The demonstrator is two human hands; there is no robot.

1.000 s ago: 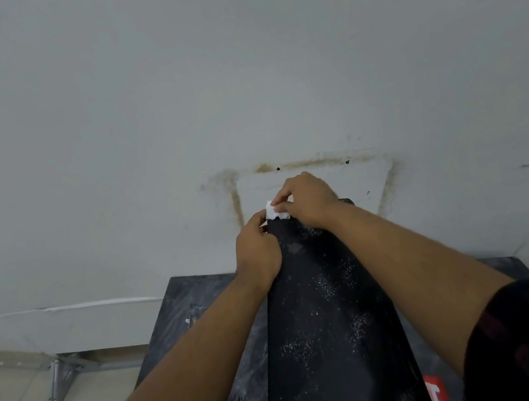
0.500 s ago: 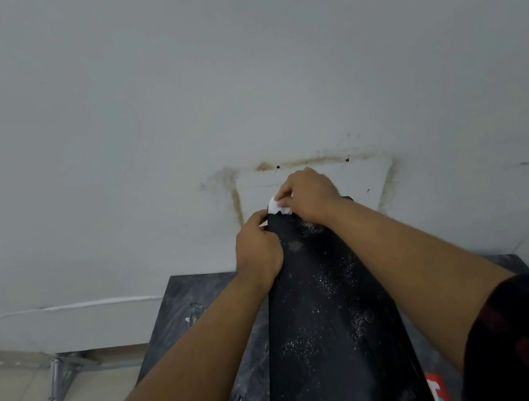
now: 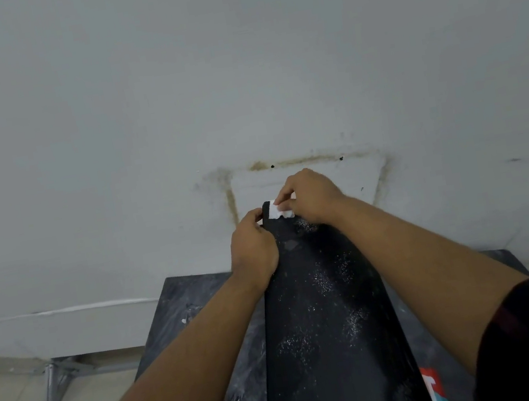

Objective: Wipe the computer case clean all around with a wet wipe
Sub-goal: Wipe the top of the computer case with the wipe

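Head view. Black computer case [image 3: 325,329] lies on the dark table [image 3: 182,303], its long axis running from the viewer toward the wall, its top speckled with white dust. At the case's far end, the left hand [image 3: 253,250] grips its left edge. The right hand [image 3: 314,197] pinches the white wet wipe [image 3: 278,212] against the rim. More of the wipe shows than half a second earlier.

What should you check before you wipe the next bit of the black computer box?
1. Holding the wet wipe: ok, the right hand pinches it at the far end of the computer case.
2. Case steadied: ok, the left hand grips its left edge.
3. Case on the table: ok.
4. Top clean: not ok, white specks dot it.
5. Wipe wet enough: cannot tell.
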